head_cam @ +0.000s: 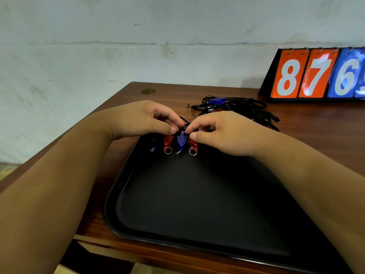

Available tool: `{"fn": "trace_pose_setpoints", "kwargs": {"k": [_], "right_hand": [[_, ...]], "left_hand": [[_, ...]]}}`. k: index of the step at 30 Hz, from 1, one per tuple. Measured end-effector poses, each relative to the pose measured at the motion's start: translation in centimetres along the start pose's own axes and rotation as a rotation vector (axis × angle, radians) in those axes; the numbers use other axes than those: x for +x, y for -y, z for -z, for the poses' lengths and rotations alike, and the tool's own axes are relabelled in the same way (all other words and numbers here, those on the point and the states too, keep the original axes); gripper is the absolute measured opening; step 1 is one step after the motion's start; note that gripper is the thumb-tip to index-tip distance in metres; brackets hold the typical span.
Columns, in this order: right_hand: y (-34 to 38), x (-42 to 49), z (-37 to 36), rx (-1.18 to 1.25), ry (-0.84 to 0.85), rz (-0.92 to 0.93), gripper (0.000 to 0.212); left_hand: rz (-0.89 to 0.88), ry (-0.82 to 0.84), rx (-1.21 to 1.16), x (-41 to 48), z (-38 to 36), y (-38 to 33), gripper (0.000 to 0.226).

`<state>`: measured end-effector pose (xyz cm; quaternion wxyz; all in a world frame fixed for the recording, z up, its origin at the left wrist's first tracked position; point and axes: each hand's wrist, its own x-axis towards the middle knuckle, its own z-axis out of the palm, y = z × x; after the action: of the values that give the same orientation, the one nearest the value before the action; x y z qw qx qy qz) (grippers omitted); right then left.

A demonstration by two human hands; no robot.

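Your left hand (144, 119) and right hand (221, 133) meet at the far edge of the black tray (110, 204), which lies on the table (306, 135). Both hands are closed in a pinch on the black cord (182, 128), thumb against curled forefinger, directly above the blue fob (180, 142). This fob lies third from the left in a row of four on the tray, between two red fobs (168, 141); each red fob carries a metal ring at its near end. A pile of black lanyards (246, 109) lies far right on the table, near the flip scoreboard (316, 74).
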<state>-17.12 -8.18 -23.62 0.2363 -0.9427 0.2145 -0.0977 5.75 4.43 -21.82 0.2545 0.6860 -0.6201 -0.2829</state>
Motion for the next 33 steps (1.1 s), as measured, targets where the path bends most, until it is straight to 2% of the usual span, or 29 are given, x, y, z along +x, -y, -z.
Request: {"fn": "trace_pose_setpoints", "kwargs": {"k": [4, 8, 16, 19, 23, 26, 28, 30, 33], "right_hand": [[0.0, 0.0, 0.2, -0.003, -0.013, -0.024, 0.019], [-0.5, 0.2, 0.4, 0.064, -0.120, -0.088, 0.017], [-1.9, 0.2, 1.6, 0.225, -0.410, -0.364, 0.028], [-2.1, -0.3, 2.6, 0.325, -0.466, -0.459, 0.027], [-1.7, -0.9, 5.1, 0.455, -0.406, -0.521, 0.024], [-2.0, -1.8, 7.5, 0.794, -0.364, -0.548, 0.020], [-2.9, -2.6, 8.7, 0.909, -0.340, -0.508, 0.023], [-4.1, -3.0, 9.0, 0.850, -0.392, -0.466, 0.023], [-5.9, -3.0, 8.1, 0.603, -0.518, -0.419, 0.024]], "left_hand": [[-0.006, -0.036, -0.003, 0.6, -0.9, -0.3, 0.021], [-0.014, -0.110, 0.027, 1.2, -1.6, -0.3, 0.015], [-0.001, -0.302, 0.082, 1.6, -1.8, -0.4, 0.009], [-0.003, -0.305, 0.113, 2.0, -1.7, -1.3, 0.009], [-0.010, -0.247, 0.211, 3.4, -1.2, -3.5, 0.010], [-0.011, -0.225, 0.272, 5.3, -1.0, -5.2, 0.012], [-0.001, -0.205, 0.317, 6.9, -1.0, -6.0, 0.012], [0.009, -0.189, 0.337, 8.7, -1.2, -6.3, 0.012], [0.022, -0.185, 0.369, 11.3, -1.8, -6.3, 0.017]]}}
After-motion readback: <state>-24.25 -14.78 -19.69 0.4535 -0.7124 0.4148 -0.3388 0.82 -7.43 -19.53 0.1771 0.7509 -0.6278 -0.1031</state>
